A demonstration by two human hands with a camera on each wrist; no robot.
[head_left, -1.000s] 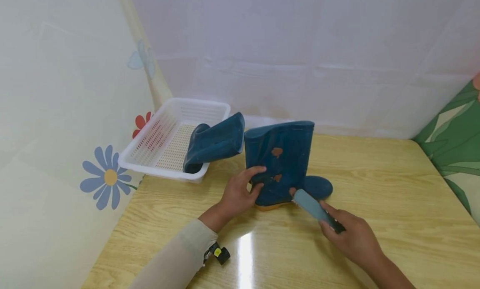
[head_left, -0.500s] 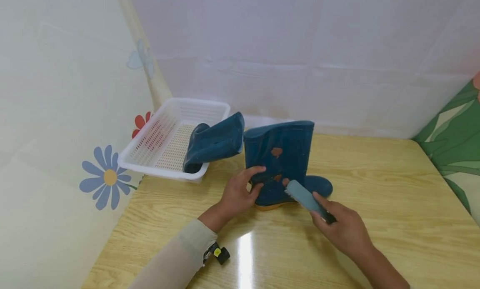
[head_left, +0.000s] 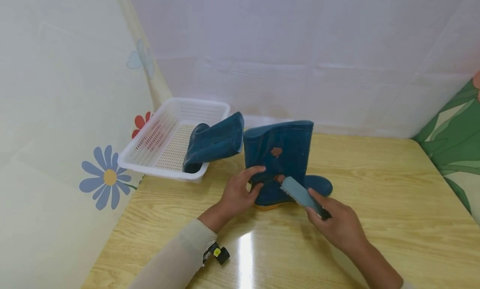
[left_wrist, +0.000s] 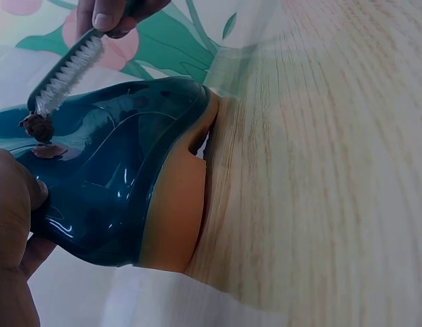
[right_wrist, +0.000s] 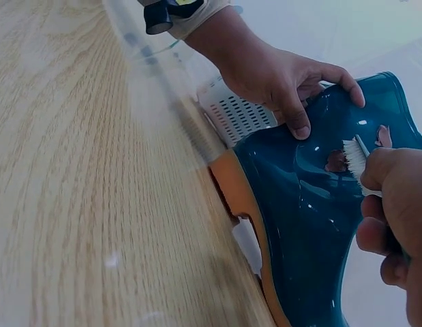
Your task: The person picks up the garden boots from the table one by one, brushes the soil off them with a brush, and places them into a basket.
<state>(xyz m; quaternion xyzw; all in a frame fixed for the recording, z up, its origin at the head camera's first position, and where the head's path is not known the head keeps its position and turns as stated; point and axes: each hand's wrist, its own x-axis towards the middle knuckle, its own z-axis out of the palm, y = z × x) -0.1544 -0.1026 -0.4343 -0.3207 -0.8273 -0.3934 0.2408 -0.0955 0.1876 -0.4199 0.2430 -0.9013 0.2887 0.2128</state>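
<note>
A blue rubber boot (head_left: 290,155) with an orange sole stands upright on the table, toe pointing right. My left hand (head_left: 236,193) grips it around the back of the ankle, thumb and fingers on its sides. My right hand (head_left: 339,224) holds a scrubbing brush (head_left: 300,192) with a grey-blue back; its white bristles (right_wrist: 354,162) face the boot. A brown clump (left_wrist: 38,127) sits at the brush's tip, beside a brown smear (left_wrist: 50,150) on the boot. Higher up the shaft is another brown patch (head_left: 276,151).
At the back left, a white plastic basket (head_left: 127,158) holds a second blue boot (head_left: 215,141), whose shaft leans out over the basket's right rim. The boots' openings are close together. Behind the wooden table (head_left: 375,176) hangs a pale cloth (head_left: 300,60).
My right hand has moved the brush left and slightly up across the boot. The brown clump at its tip has shifted left with it. My left hand and the boot stay put.
</note>
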